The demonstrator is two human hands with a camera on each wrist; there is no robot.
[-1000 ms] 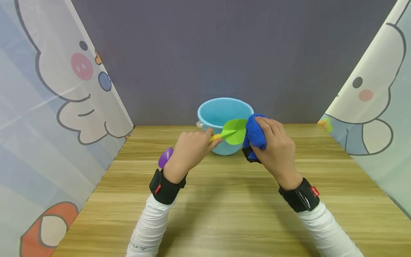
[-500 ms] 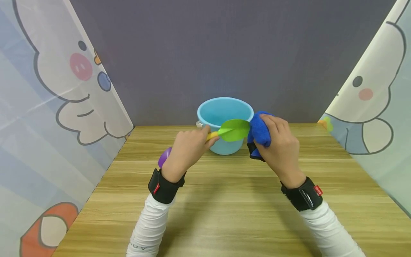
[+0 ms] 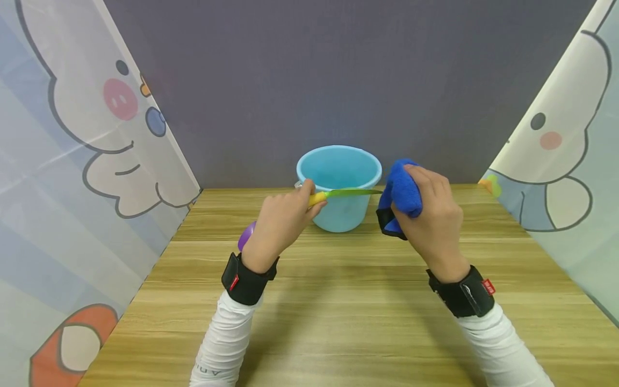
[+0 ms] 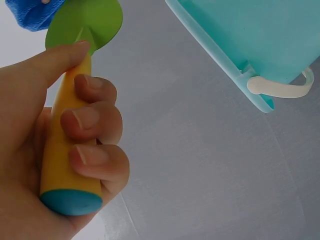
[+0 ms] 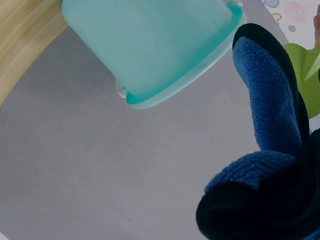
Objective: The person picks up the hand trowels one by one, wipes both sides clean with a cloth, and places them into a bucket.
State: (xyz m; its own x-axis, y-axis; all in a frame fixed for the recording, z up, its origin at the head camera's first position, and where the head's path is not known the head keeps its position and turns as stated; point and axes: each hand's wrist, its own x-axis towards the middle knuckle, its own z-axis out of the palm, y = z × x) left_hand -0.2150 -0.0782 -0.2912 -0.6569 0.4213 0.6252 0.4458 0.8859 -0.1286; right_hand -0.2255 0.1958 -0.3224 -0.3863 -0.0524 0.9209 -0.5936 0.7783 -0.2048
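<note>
My left hand (image 3: pixel 280 226) grips the yellow handle of a toy shovel (image 4: pixel 70 145), its thumb laid along the handle in the left wrist view. The green blade (image 3: pixel 353 192) points right and shows nearly edge-on in the head view. In my right hand (image 3: pixel 435 220) is a bunched blue cloth (image 3: pixel 406 191) with a dark edge, right at the blade's tip. Both hands are raised above the table. Behind the shovel stands a light blue bucket (image 3: pixel 338 217) with a pale handle (image 4: pixel 280 87).
A purple object (image 3: pixel 246 235) lies on the wooden table (image 3: pixel 333 322) at the left, partly hidden behind my left hand. A dark grey panel (image 3: pixel 309 80) closes off the back. Cartoon-printed sheets (image 3: pixel 77 215) stand along both sides.
The shovel blade has turned from broad side facing the head camera to edge-on. My right hand has moved right and slightly up with the cloth; my left hand has shifted slightly left.
</note>
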